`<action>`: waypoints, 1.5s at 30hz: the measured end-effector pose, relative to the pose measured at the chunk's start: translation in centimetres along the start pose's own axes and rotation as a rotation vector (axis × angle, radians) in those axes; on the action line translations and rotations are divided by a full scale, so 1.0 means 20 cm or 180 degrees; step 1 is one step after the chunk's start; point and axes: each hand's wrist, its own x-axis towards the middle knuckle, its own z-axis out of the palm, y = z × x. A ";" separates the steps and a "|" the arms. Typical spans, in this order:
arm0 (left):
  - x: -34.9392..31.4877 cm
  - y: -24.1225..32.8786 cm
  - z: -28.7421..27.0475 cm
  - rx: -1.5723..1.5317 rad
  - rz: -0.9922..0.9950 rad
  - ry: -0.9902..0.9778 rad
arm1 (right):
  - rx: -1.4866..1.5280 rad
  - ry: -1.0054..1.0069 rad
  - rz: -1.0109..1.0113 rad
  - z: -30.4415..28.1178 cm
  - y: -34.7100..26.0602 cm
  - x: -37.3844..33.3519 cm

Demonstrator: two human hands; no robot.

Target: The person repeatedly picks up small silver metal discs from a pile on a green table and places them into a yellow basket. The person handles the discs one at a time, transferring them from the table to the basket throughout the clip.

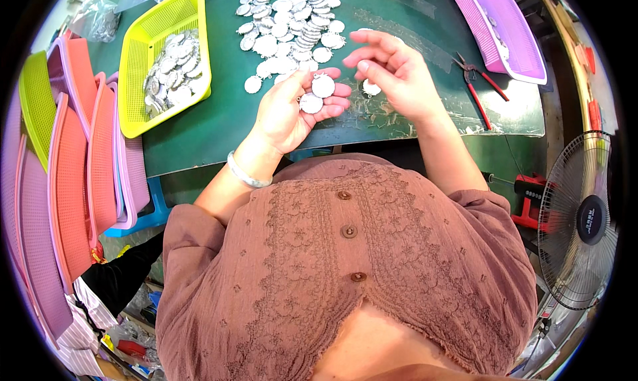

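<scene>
My left hand [286, 112] is turned palm up, with round silver pendants resting on it. One pendant [323, 86] lies across the fingers; another pendant [310, 103] sits lower, by the palm. Just to the right, my right hand [399, 72] is raised with thumb and fingers curved and apart, and nothing shows between them. Partly covered by its thumb side is a single pendant [371, 87], apparently on the table. Beyond both hands spreads a loose pile of similar silver pendants [282, 32], some with small loops at the rim.
The green table [219, 122] holds a yellow-green basket [126, 82] of pendants at left and a purple basket [528, 62] at right. Red-handled pliers [475, 92] lie near the purple basket. Stacked coloured baskets [70, 175] stand far left; a fan [578, 248] is at right.
</scene>
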 end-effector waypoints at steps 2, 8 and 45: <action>0.00 0.01 -0.03 -0.0185 -0.0067 -0.0238 | -0.1290 0.0172 -0.0329 -0.06 0.04 -0.01; 0.00 0.02 -0.04 -0.0203 -0.0079 -0.0296 | -0.3052 -0.0149 -0.0672 -0.16 0.05 -0.07; -0.02 -0.01 -0.02 0.0412 -0.0157 0.0288 | 0.0102 0.0096 0.0455 -0.02 0.05 -0.04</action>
